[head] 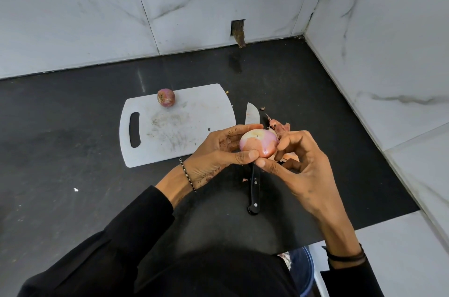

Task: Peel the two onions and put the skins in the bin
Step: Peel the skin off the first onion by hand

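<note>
Black stone counter set into a corner, with white, grey-veined wall tiles on the far side and on the right. Left of centre on the counter, a white cutting board with a handle slot at its left end. At the board's far edge, an unpeeled onion in red skin. Just right of the board, a black-handled knife lying flat, blade pointing far. Right of the blade, a small heap of torn skins. Above the knife, both hands around a pale onion, pink and mostly bare. Left hand curled round it, thumb pressing its near side. Right hand pinching its right side between thumb and forefinger, other fingers loosely bent. At the near right, below the counter edge, part of a blue container.
</note>
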Action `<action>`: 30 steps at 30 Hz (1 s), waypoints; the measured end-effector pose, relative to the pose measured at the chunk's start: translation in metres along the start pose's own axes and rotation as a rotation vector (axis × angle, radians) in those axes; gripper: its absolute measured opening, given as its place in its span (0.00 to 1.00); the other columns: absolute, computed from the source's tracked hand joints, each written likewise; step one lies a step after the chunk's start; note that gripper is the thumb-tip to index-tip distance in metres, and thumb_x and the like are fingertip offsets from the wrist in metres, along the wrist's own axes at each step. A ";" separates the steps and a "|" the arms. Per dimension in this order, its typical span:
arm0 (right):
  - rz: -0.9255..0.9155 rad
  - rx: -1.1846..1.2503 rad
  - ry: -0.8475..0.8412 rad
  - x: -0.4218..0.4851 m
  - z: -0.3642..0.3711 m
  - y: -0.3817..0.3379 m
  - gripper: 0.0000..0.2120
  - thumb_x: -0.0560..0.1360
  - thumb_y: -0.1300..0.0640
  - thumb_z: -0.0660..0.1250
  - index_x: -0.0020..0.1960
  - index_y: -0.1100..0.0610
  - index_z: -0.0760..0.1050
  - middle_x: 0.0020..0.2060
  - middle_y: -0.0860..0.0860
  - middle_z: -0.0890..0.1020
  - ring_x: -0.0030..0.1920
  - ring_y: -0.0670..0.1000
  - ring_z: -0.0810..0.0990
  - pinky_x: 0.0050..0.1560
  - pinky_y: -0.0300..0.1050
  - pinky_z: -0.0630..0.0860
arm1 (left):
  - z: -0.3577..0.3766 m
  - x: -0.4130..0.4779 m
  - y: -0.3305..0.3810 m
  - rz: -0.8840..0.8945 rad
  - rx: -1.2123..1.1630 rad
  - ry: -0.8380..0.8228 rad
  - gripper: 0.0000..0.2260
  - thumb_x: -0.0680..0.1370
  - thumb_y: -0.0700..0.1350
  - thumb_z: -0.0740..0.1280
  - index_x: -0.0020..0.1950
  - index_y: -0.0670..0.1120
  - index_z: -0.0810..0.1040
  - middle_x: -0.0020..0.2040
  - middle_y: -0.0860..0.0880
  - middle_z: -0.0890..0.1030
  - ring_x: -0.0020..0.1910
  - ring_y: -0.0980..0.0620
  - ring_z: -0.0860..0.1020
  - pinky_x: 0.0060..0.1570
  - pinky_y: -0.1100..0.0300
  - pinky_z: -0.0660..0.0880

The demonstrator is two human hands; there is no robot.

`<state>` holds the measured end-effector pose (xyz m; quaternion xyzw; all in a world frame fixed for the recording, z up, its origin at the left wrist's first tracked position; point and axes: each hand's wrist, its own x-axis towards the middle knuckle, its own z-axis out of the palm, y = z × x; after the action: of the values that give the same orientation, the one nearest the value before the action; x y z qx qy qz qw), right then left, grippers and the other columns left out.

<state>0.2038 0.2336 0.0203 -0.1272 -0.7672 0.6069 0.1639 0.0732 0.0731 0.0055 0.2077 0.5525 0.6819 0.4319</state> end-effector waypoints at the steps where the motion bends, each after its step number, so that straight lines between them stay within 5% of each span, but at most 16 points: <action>1: -0.021 -0.022 0.014 0.000 -0.001 -0.001 0.21 0.64 0.40 0.81 0.50 0.46 0.75 0.52 0.48 0.78 0.48 0.53 0.81 0.41 0.44 0.81 | -0.001 0.000 0.000 0.001 0.004 -0.002 0.32 0.67 0.49 0.78 0.69 0.44 0.74 0.67 0.45 0.77 0.66 0.44 0.76 0.64 0.46 0.74; 6: -0.137 -0.150 0.020 0.000 -0.005 -0.006 0.29 0.65 0.45 0.82 0.58 0.51 0.72 0.55 0.48 0.78 0.47 0.53 0.80 0.37 0.44 0.79 | -0.002 0.000 -0.001 -0.004 0.049 -0.007 0.30 0.69 0.42 0.75 0.70 0.42 0.73 0.67 0.45 0.77 0.67 0.44 0.75 0.65 0.42 0.73; 11: -0.184 -0.274 -0.030 0.003 -0.008 -0.005 0.28 0.66 0.39 0.78 0.60 0.48 0.74 0.58 0.44 0.76 0.51 0.50 0.79 0.37 0.41 0.80 | 0.000 -0.001 0.000 -0.007 0.065 0.003 0.28 0.69 0.39 0.74 0.70 0.42 0.74 0.66 0.46 0.78 0.66 0.46 0.76 0.64 0.46 0.75; 20: -0.170 -0.089 -0.075 0.005 -0.005 -0.002 0.21 0.64 0.53 0.83 0.51 0.54 0.77 0.57 0.50 0.75 0.52 0.54 0.80 0.39 0.44 0.81 | -0.001 -0.004 -0.001 -0.020 0.073 0.003 0.27 0.71 0.40 0.73 0.69 0.42 0.74 0.65 0.44 0.78 0.65 0.45 0.77 0.64 0.45 0.74; 30: -0.185 -0.115 -0.033 0.004 -0.002 0.000 0.17 0.65 0.49 0.83 0.43 0.56 0.78 0.54 0.46 0.76 0.59 0.54 0.79 0.45 0.45 0.82 | -0.003 -0.004 0.000 -0.029 0.021 -0.022 0.30 0.70 0.45 0.75 0.70 0.40 0.73 0.66 0.41 0.77 0.65 0.42 0.77 0.65 0.43 0.73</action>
<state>0.2004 0.2368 0.0215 -0.0552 -0.8118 0.5462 0.1990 0.0733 0.0683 0.0059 0.2117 0.5578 0.6673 0.4457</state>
